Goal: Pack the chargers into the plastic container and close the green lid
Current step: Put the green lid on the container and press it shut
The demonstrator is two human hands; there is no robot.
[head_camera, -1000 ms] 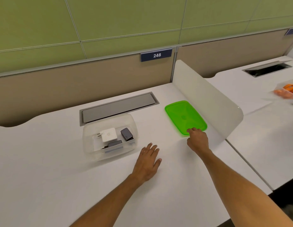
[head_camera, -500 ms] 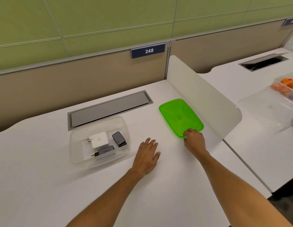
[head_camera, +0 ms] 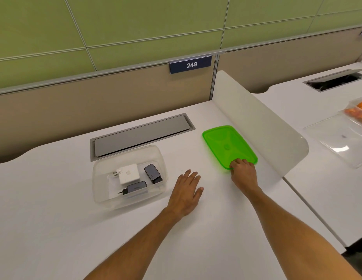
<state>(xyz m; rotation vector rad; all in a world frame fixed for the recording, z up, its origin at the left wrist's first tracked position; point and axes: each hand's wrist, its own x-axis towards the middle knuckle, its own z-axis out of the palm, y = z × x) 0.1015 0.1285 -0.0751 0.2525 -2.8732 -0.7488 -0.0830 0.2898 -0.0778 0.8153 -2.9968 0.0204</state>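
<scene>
A clear plastic container (head_camera: 159,158) stands on the white desk, left of centre, without its lid. Inside lie a white charger (head_camera: 129,174), a dark charger (head_camera: 153,173) to its right and a second dark charger (head_camera: 135,187) in front. The green lid (head_camera: 224,144) lies flat on the desk to the right, beside a white divider. My right hand (head_camera: 243,174) has its fingers curled over the lid's near corner. My left hand (head_camera: 186,191) rests flat on the desk, fingers spread, just right of the container and not touching it.
A grey cable hatch (head_camera: 141,134) is set into the desk behind the container. The white divider (head_camera: 263,126) rises along the desk's right edge. On the neighbouring desk lie a clear lid (head_camera: 341,138) and a container with orange items (head_camera: 358,114).
My right hand has closed its fingers further onto the lid's near corner. My left hand stays flat on the desk. The camera view has shifted slightly.
</scene>
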